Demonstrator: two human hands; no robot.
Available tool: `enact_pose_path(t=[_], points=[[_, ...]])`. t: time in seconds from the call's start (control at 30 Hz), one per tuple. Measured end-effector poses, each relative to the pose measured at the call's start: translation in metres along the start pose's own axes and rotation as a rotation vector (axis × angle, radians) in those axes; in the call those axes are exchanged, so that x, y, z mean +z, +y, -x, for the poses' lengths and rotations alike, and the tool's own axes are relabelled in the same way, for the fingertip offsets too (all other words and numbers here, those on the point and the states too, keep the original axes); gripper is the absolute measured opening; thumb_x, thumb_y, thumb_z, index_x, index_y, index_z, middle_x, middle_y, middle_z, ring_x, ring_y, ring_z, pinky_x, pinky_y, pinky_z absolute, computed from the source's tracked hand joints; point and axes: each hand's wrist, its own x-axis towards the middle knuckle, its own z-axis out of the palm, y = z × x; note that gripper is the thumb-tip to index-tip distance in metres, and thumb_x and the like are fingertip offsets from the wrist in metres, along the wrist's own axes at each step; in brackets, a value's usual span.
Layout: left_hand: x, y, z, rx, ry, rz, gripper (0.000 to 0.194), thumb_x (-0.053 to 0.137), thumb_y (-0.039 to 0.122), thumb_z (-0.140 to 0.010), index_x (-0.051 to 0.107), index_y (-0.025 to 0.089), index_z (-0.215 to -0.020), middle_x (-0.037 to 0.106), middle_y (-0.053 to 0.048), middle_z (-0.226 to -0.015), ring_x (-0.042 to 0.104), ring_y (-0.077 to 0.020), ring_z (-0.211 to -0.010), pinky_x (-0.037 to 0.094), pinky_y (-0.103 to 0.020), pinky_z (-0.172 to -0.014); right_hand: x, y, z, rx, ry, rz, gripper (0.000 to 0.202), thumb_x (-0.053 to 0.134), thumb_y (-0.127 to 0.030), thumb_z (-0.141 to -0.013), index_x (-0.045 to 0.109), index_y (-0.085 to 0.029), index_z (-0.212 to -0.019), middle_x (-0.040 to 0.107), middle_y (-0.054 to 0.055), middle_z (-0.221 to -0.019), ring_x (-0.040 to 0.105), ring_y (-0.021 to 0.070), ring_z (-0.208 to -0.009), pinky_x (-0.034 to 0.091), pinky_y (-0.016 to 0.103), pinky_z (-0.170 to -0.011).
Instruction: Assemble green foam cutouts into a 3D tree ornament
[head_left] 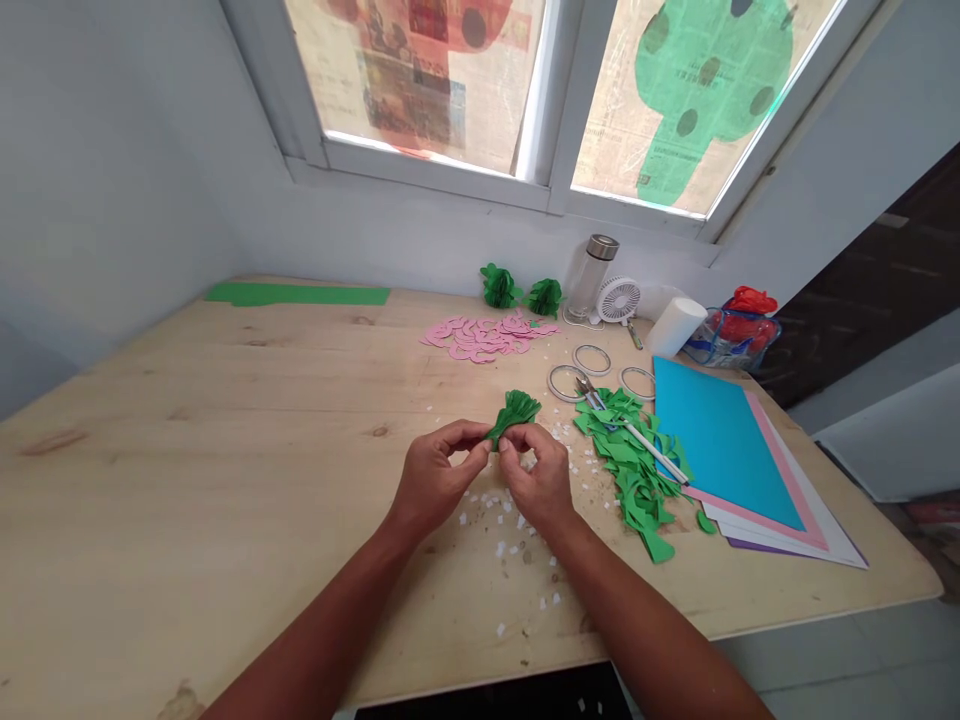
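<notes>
A bundle of layered green paper [516,410] is pinched at its narrow lower end between both hands, with its ruffled end fanning up and away. My left hand [446,472] grips it from the left with thumb and fingers together. From the right, my right hand [538,470] pinches the same end, thumb close to the left thumb. Small white paper bits [502,548] lie scattered under and around the hands. Right of my right hand is a heap of green paper scraps [636,465], with scissors [589,392] and a white pen [656,452] on it.
Pink cut pieces [484,338] and two green paper balls [499,286] lie ahead. Tape rings [592,360], a bottle [590,278], a small fan [619,299] and coloured sheets [724,440] are at right. A green strip [300,294] lies far left; a dark object [495,698] is at the near edge.
</notes>
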Motion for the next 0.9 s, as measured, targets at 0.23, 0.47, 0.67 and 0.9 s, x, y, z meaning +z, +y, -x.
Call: enact_pose_path(t=[0.23,0.47,0.67,0.9], points=[[-0.0008,-0.0003,-0.0009,0.001,-0.037,-0.005,0.015,0.064,0.027,-0.074,0.073,0.019,-0.084,0.073,-0.003,-0.088,0.066,-0.0186,-0.079,0.051,-0.028,-0.074,-0.0011,-0.0034,-0.0009,0.053,0.006,-0.026,0.009,0.057,-0.024,-0.076,0.058,-0.021,-0.067,0.060,0.001,-0.064,0.053,0.0155,-0.062,0.042,0.028,-0.063],[0.0008,-0.0029,-0.0016,0.011,-0.025,0.015,0.015,0.063,0.024,-0.073,0.073,0.019,-0.082,0.074,-0.003,-0.085,0.068,-0.0188,-0.079,0.053,-0.028,-0.076,0.0009,0.0000,-0.0007,0.064,0.015,0.031,0.011,0.052,-0.022,-0.075,0.059,-0.020,-0.067,0.061,0.001,-0.064,0.054,0.0148,-0.061,0.043,0.027,-0.063],[0.0008,-0.0063,-0.0039,-0.012,-0.018,0.063,0.016,0.062,0.023,-0.072,0.073,0.017,-0.083,0.075,-0.004,-0.082,0.069,-0.0208,-0.080,0.053,-0.030,-0.078,0.0002,-0.0017,-0.0009,0.046,-0.009,0.038,0.014,0.051,-0.024,-0.077,0.062,-0.019,-0.069,0.063,0.002,-0.065,0.056,0.0146,-0.062,0.044,0.026,-0.063],[0.0005,-0.0060,-0.0034,-0.017,-0.015,0.040,0.015,0.063,0.020,-0.072,0.074,0.018,-0.081,0.075,-0.003,-0.083,0.069,-0.0195,-0.079,0.053,-0.028,-0.076,0.0015,-0.0012,-0.0007,0.041,0.003,0.058,0.014,0.052,-0.024,-0.077,0.060,-0.019,-0.067,0.062,0.001,-0.062,0.055,0.0140,-0.060,0.044,0.025,-0.062]])
